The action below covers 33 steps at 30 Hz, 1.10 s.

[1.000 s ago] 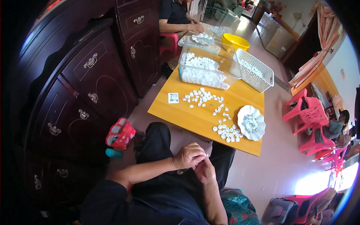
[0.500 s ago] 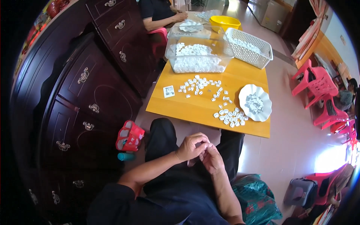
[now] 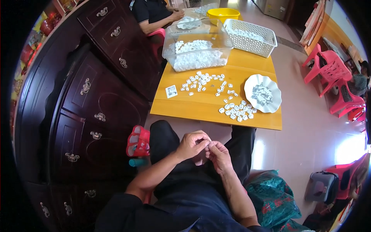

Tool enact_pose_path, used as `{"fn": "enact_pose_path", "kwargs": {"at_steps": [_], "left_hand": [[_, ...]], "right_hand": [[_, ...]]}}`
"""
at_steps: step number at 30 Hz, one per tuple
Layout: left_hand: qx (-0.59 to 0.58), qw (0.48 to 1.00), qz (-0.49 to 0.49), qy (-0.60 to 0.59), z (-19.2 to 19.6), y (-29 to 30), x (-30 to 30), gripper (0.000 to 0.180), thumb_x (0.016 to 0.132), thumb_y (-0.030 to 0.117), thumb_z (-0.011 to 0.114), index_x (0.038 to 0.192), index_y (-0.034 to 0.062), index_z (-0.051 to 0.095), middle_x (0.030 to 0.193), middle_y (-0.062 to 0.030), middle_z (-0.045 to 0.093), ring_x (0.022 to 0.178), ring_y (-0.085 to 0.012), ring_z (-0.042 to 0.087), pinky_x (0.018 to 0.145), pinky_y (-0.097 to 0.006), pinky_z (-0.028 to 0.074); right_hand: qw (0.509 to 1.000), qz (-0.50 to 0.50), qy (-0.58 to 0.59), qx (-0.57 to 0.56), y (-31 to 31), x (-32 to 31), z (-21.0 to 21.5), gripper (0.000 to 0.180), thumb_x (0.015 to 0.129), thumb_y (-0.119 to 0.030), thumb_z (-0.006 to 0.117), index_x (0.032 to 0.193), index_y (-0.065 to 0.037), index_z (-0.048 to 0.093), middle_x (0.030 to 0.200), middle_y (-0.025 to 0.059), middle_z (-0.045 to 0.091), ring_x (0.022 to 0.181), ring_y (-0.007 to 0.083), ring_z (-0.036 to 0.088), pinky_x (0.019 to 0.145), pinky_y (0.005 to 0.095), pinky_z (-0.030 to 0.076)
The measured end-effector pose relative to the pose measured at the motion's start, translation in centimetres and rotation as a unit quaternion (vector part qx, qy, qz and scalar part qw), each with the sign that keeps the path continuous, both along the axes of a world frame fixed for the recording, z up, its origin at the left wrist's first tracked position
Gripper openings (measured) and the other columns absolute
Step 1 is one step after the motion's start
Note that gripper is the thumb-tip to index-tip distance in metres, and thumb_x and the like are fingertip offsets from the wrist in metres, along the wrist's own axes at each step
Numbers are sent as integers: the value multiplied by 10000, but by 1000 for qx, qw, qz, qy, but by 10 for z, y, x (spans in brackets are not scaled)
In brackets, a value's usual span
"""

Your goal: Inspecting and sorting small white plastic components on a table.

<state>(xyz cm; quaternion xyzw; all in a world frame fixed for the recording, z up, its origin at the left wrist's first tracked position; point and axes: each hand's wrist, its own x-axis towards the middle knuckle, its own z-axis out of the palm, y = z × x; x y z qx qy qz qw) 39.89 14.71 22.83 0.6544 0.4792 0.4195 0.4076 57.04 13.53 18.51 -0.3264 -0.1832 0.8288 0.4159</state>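
Above my lap, my left hand (image 3: 193,145) and my right hand (image 3: 219,156) meet fingertip to fingertip. Both are closed in a pinch around something too small to make out. Beyond them, on the yellow wooden table (image 3: 177,109), lies a scatter of small white pieces with dark dots (image 3: 201,80). Larger white pieces with dark marks (image 3: 238,111) are grouped close to the near right edge. Beside that group, a white scalloped dish (image 3: 275,96) holds a heap of small grey pieces. A white printed card (image 3: 171,91) lies flat at the left.
A clear plastic bin (image 3: 169,48) of white pieces, a white perforated basket (image 3: 255,43) and a yellow bowl (image 3: 223,15) stand farther back. Another person (image 3: 152,15) sits at the far left. Dark drawers (image 3: 96,81) line the left; a green bag (image 3: 272,195) lies at lower right.
The view has shifted slightly, so the table sits higher in the picture. My hands stay together at the fingertips, with the fingers slightly rearranged.
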Motion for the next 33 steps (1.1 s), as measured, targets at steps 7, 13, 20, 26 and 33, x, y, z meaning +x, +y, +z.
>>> {"fn": "enact_pose_path", "kwargs": {"at_steps": [7, 13, 20, 26, 33], "left_hand": [[48, 994, 2, 94, 8, -7, -1, 56, 845, -2, 672, 899, -16, 678, 862, -102, 684, 747, -179, 667, 673, -282, 520], [70, 987, -27, 143, 19, -7, -6, 61, 827, -1, 691, 885, -11, 676, 779, -78, 653, 666, -136, 625, 608, -261, 492], [-12, 992, 2, 125, 17, -12, -10, 51, 841, 18, 697, 845, -8, 653, 733, -39, 636, 630, -66, 590, 567, -239, 481], [-25, 996, 12, 82, 12, -12, -9, 61, 836, 18, 692, 842, -8, 637, 736, -45, 632, 641, -88, 603, 578, -243, 484], [-3, 995, 2, 98, 5, -6, -5, 63, 831, 6, 677, 832, -14, 617, 733, -68, 624, 632, -118, 616, 572, -259, 493]], "right_hand": [[998, 22, -48, 38, 0, -1, 1, 85, 954, -120, 640, 924, -44, 660, 825, 12, 664, 650, 58, 556, 601, 198, 452], [995, 38, -78, 58, 0, 1, 5, 77, 925, -76, 634, 872, -37, 674, 768, 6, 652, 659, 61, 559, 623, 207, 458], [991, 23, -97, 92, -4, -5, 0, 54, 915, -54, 633, 882, -39, 673, 782, 4, 653, 667, 63, 563, 649, 200, 461], [999, -9, -40, 19, 2, -1, 2, 63, 969, -109, 630, 963, -49, 648, 849, 4, 662, 663, 51, 550, 615, 199, 449], [994, -25, -78, 71, 2, -5, 3, 72, 991, -77, 595, 1015, -22, 634, 867, 13, 658, 716, 67, 590, 678, 201, 493]]}}
